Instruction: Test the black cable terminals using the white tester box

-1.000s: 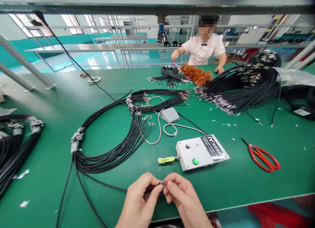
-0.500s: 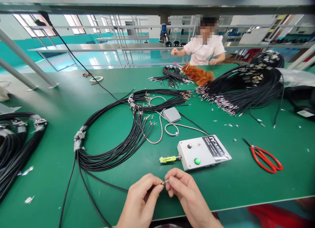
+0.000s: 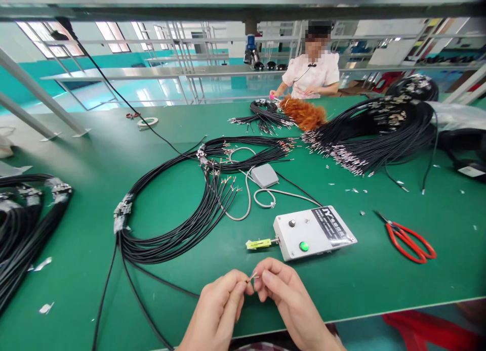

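My left hand pinches the end of a black cable between thumb and forefinger. Thin coloured wires fan out of that end toward the right. At their tips, my right hand is closed, thumb against the curled fingers, touching the wires; its exact hold is partly hidden. Leftward from my left hand the black cable runs to a taped bundle of black cables. Just beyond my hands stands a grey control box with a lit green button and a yellow-green tip.
Red-handled pliers lie at right. Behind the box sits a grey pedal with its cord. More cable bundles lie at left and back right. Across the green table, a person stands near orange-brown fluffy material.
The wires at the cable end now show spread apart, where before they lay together as one strand. Across the table, the person's hand has lowered to a pink item.
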`<state>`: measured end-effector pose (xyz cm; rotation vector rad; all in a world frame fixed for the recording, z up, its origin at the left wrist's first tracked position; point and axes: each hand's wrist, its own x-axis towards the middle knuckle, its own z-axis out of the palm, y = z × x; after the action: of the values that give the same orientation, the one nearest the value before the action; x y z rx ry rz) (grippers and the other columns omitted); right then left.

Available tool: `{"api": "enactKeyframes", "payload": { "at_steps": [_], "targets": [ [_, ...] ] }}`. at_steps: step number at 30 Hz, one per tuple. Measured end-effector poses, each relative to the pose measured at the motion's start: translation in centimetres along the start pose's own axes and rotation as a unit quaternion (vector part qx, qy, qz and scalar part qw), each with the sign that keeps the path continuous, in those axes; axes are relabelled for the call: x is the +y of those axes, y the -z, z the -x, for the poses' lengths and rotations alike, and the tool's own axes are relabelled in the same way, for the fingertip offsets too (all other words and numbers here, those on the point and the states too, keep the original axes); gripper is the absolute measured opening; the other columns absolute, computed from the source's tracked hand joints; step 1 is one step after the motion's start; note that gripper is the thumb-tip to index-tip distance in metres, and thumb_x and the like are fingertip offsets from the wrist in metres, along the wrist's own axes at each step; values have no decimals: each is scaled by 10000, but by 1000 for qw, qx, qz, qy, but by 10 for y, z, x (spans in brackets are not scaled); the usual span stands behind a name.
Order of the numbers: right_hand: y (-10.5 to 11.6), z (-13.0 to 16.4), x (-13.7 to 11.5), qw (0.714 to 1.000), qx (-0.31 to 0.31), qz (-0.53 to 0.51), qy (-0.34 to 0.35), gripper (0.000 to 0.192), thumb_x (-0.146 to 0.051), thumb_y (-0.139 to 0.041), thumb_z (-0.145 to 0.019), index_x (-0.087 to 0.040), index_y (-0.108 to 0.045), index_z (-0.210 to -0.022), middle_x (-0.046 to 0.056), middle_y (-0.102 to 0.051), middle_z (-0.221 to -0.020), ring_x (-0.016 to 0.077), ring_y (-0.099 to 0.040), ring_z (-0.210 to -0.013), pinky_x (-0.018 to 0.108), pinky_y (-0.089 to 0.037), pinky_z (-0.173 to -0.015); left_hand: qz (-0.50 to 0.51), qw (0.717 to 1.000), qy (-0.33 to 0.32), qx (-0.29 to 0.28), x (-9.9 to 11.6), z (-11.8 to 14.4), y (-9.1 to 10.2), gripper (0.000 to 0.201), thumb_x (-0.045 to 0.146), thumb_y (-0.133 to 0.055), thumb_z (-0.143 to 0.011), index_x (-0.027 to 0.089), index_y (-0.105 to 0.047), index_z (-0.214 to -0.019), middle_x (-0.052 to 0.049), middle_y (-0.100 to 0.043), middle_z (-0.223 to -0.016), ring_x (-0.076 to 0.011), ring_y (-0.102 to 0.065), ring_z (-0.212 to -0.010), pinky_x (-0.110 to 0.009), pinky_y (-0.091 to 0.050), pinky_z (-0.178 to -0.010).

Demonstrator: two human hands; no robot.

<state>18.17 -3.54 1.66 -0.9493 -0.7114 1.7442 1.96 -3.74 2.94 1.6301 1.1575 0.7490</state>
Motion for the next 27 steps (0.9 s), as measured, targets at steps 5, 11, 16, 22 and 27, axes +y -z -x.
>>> {"api": "enactKeyframes", "payload": {
  "at_steps": [5,11,16,22,27],
  "targets": [
    [-5,-2,4,1000,18,-4,1,327,-470,-766,-757,-153,-687,-767,6,-629,-666,90,-510,-599,217,-385,-612,4,1000,1,-3,1,-1,0,361,401,-360,-1007,194,-567,-796,57,-408,-567,-115,-396,-509,-211,-326,-523],
    [-6,0,8,999,22,41,18,384,-515,-756,-747,-146,-652,-724,6,-599,-646,91,-486,-573,217,-393,-569,-17,1000,-15,13,-3,-1,-1,363,377,-362,-1010,196,-575,-778,50,-427,-585,-114,-418,-521,-204,-355,-533],
    [-8,0,9,991,29,132,27,472,-616,-715,-736,-163,-585,-702,-11,-541,-613,100,-471,-559,235,-401,-566,-42,997,-51,51,-8,-1,-1,215,293,-435,-983,217,-635,-993,14,-594,-689,-141,-557,-612,-205,-470,-621],
    [-8,-1,11,992,-1,124,1,523,-675,-696,-710,-177,-535,-699,-41,-470,-604,75,-400,-514,222,-354,-524,37,996,-68,52,-7,-6,-6,154,281,-590,-908,227,-699,-1003,-42,-612,-861,-165,-607,-738,-219,-510,-643],
    [-4,2,9,987,-8,157,-20,535,-695,-664,-725,-184,-509,-683,-54,-433,-579,81,-395,-516,225,-349,-532,175,982,30,62,-13,-7,-14,243,396,-648,-871,172,-631,-781,-18,-522,-865,-92,-505,-573,-187,-419,-494]
  ]
}}
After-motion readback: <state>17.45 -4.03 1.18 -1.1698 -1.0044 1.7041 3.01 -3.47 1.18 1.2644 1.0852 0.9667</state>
